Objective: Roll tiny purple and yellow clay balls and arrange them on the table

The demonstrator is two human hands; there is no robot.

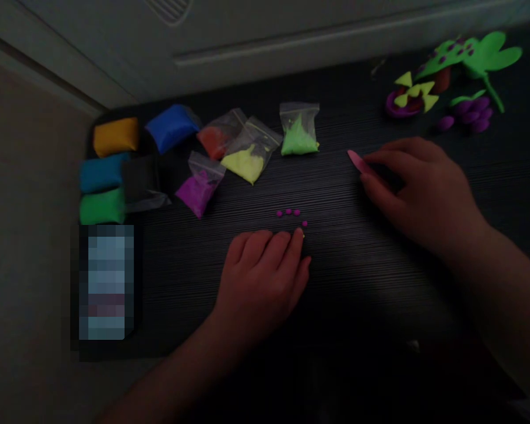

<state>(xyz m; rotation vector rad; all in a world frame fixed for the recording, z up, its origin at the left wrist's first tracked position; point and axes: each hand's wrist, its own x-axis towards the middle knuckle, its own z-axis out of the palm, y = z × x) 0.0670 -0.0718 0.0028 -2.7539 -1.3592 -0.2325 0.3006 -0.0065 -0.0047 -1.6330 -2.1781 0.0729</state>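
My right hand (424, 194) pinches a pink modelling-clay knife (357, 161) between thumb and fingers, its tip pointing up and left. On the dark table, my left hand (265, 271) lies palm down with its fingers bent and the thumb a little apart. Its index fingertip rests beside a tiny yellow bit (303, 236), and nothing shows held in it. Just beyond that fingertip is a small purple clay ball (304, 224). Three more purple balls (288, 211) lie in a row slightly farther off.
Bags of purple clay (197, 191), yellow clay (246, 164), orange-red clay (212, 141) and green clay (298, 140) lie behind my left hand. Packs of coloured clay (116, 136) sit far left, above a blurred-out phone-like object (106, 282). Finished clay shapes, including purple grapes (470, 113), stand back right.
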